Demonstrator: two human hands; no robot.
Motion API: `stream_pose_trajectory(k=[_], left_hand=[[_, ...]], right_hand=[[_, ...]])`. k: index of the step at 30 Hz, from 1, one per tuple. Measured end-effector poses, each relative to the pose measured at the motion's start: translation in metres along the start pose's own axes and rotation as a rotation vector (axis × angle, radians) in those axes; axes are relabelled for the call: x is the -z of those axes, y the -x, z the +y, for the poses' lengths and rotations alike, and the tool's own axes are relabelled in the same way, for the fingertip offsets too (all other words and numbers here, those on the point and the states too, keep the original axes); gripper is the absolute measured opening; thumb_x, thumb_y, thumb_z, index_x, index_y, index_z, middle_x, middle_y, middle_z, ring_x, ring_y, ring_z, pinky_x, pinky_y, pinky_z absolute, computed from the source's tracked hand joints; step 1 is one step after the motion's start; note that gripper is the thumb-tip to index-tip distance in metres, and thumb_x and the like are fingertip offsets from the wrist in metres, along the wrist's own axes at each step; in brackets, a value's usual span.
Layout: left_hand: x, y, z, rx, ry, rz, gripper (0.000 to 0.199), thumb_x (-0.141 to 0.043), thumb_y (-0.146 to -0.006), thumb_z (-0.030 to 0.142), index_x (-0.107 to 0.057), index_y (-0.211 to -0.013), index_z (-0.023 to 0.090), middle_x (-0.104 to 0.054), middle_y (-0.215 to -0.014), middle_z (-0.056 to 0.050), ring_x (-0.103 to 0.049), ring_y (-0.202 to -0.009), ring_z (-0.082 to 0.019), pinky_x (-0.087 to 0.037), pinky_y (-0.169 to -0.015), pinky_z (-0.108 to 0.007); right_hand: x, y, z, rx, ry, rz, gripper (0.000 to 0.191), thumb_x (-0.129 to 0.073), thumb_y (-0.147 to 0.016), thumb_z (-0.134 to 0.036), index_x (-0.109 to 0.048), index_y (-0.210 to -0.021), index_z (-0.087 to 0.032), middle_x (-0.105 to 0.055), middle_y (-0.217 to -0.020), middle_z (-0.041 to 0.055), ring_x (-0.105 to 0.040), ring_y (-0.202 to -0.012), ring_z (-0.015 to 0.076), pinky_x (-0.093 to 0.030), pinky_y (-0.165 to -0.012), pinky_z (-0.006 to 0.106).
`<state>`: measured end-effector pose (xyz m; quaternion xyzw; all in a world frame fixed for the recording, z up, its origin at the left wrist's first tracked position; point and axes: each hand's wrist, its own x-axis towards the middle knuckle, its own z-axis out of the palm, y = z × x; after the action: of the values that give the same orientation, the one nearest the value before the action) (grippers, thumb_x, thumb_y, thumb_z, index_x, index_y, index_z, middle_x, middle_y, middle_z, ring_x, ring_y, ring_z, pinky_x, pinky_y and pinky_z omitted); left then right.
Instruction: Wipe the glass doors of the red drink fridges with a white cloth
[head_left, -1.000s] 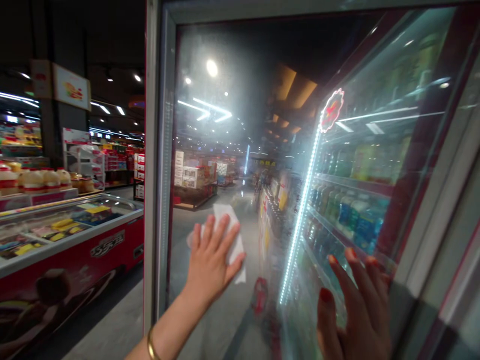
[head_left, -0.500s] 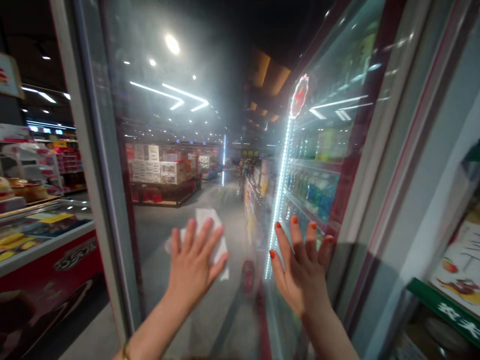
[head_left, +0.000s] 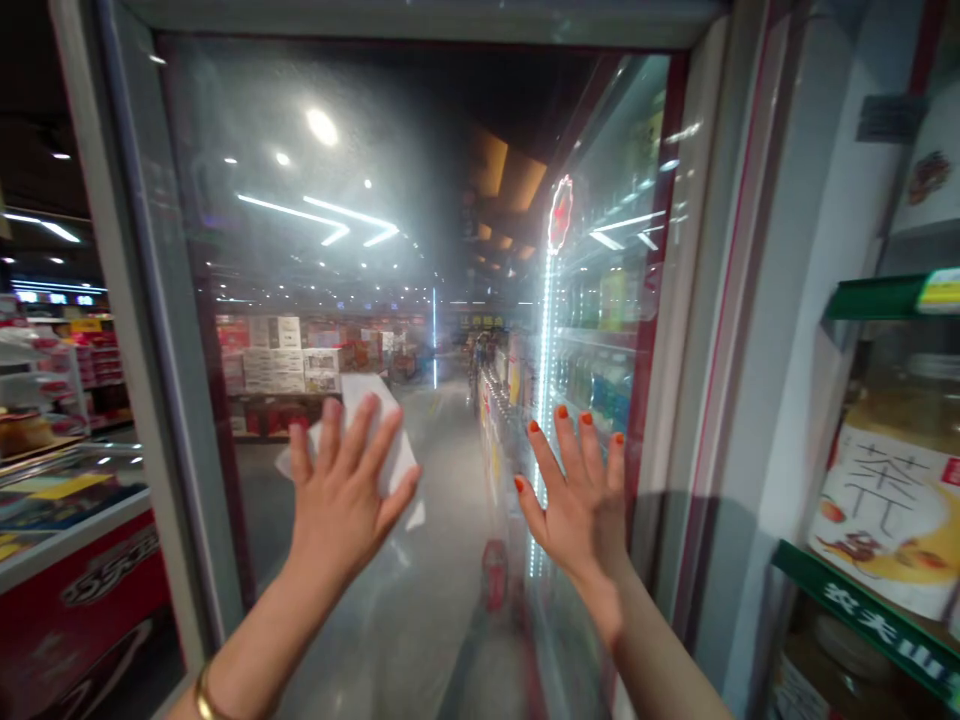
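Note:
My left hand (head_left: 341, 500), fingers spread flat, presses a crumpled white sheet, paper tissue or thin cloth (head_left: 397, 455), against a tall glass pane (head_left: 285, 250). The sheet's top and right side stick out past the fingers; the rest lies hidden under the palm. A gold bangle (head_left: 204, 692) circles the left wrist. To the right, my right hand (head_left: 581, 515) is raised with orange-nailed fingers apart and holds nothing. It is at the pane's right part; whether its palm touches the glass I cannot tell. The pane looks hazy and mirrors ceiling lights.
A grey metal frame (head_left: 139, 330) surrounds the pane. At left stands a red-sided display freezer (head_left: 82, 600). On the right, shelves with green edge strips (head_left: 862, 600) carry labelled jars (head_left: 892, 490). Stacked boxes, an aisle and lit drink shelves show in the glass.
The view has shifted, bringing the frame's top edge and more of the right-hand jars into sight. My left hand and the white sheet now appear further left and higher; the right hand appears slightly left.

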<state>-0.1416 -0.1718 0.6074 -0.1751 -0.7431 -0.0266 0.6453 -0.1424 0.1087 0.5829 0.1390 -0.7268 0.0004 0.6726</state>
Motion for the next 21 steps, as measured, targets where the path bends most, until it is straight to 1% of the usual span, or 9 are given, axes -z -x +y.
stream_pose_trajectory(k=[2,4,6,8,11,13,15,18,21], left_hand=[[-0.002,-0.031,0.003,0.113,0.014,0.036,0.085,-0.059,-0.109,0.048,-0.012,-0.179,0.042,-0.01,-0.187,0.003,-0.002,-0.175,-0.035,0.003,-0.142,-0.067],[-0.011,-0.047,0.028,0.044,0.043,0.024,0.086,-0.06,-0.109,0.048,-0.012,-0.18,0.04,-0.014,-0.187,0.002,0.001,-0.176,-0.032,0.007,-0.143,-0.063],[-0.019,-0.034,0.058,-0.149,0.083,-0.029,0.086,-0.061,-0.108,0.048,-0.014,-0.18,0.036,-0.03,-0.183,0.003,0.0,-0.176,-0.024,0.009,-0.145,-0.053],[-0.021,-0.001,0.072,-0.288,0.112,-0.076,0.087,-0.062,-0.107,0.05,-0.017,-0.179,0.034,-0.046,-0.176,0.004,-0.004,-0.175,-0.017,0.008,-0.145,-0.046],[-0.01,0.035,0.048,-0.234,0.076,-0.088,0.088,-0.066,-0.105,0.049,-0.02,-0.179,0.038,-0.042,-0.177,0.003,-0.009,-0.175,-0.02,0.002,-0.146,-0.049],[-0.004,0.022,0.021,-0.091,0.071,-0.091,0.088,-0.067,-0.105,0.046,-0.017,-0.178,0.044,-0.025,-0.184,0.003,-0.008,-0.176,-0.029,0.002,-0.144,-0.061],[-0.004,-0.012,0.013,0.028,0.119,-0.069,0.088,-0.063,-0.107,0.046,-0.012,-0.178,0.046,-0.01,-0.188,0.004,-0.003,-0.176,-0.037,0.005,-0.141,-0.07],[-0.012,-0.047,0.039,-0.029,0.163,-0.07,0.085,-0.059,-0.11,0.045,-0.008,-0.179,0.044,-0.008,-0.188,0.006,0.001,-0.176,-0.034,0.01,-0.142,-0.064],[-0.018,-0.029,0.066,-0.294,0.169,-0.129,0.084,-0.059,-0.11,0.045,-0.012,-0.179,0.041,-0.033,-0.182,0.004,-0.014,-0.175,-0.023,0.009,-0.144,-0.047]], right_hand=[[-0.003,0.0,0.0,-0.021,0.022,0.03,0.078,-0.061,-0.106,-0.044,-0.033,-0.175,-0.02,-0.048,-0.175,0.0198,-0.032,-0.169,0.0383,-0.015,-0.139,0.068],[-0.005,-0.001,-0.001,-0.059,0.029,0.029,0.084,-0.06,-0.106,-0.046,-0.027,-0.177,-0.018,-0.042,-0.177,0.0232,-0.03,-0.17,0.0419,-0.017,-0.137,0.072],[-0.005,-0.001,-0.002,-0.08,0.024,0.01,0.087,-0.059,-0.105,-0.047,-0.022,-0.179,-0.019,-0.038,-0.18,0.0225,-0.029,-0.17,0.0425,-0.021,-0.136,0.073],[-0.004,0.0,-0.003,-0.078,0.026,-0.017,0.089,-0.059,-0.105,-0.047,-0.017,-0.18,-0.02,-0.034,-0.182,0.0207,-0.025,-0.172,0.0416,-0.02,-0.136,0.072],[-0.003,0.0,-0.004,-0.059,0.025,-0.083,0.092,-0.058,-0.105,-0.044,-0.01,-0.181,-0.021,-0.029,-0.185,0.0184,-0.015,-0.174,0.0402,-0.013,-0.138,0.074],[-0.003,-0.001,-0.005,-0.056,0.032,-0.111,0.089,-0.055,-0.105,-0.043,-0.013,-0.18,-0.021,-0.029,-0.185,0.0171,-0.01,-0.175,0.0381,-0.008,-0.139,0.073],[-0.003,-0.002,-0.006,-0.063,0.054,-0.112,0.084,-0.053,-0.107,-0.044,-0.019,-0.18,-0.02,-0.03,-0.185,0.0162,-0.005,-0.176,0.0357,-0.005,-0.14,0.071],[-0.003,-0.003,-0.006,-0.07,0.061,-0.106,0.079,-0.051,-0.108,-0.042,-0.023,-0.179,-0.02,-0.028,-0.185,0.015,0.0,-0.177,0.0332,-0.004,-0.141,0.069],[-0.001,-0.002,-0.005,-0.073,0.049,-0.116,0.08,-0.05,-0.107,-0.036,-0.019,-0.179,-0.02,-0.024,-0.187,0.0141,0.004,-0.177,0.0319,-0.004,-0.141,0.07]])
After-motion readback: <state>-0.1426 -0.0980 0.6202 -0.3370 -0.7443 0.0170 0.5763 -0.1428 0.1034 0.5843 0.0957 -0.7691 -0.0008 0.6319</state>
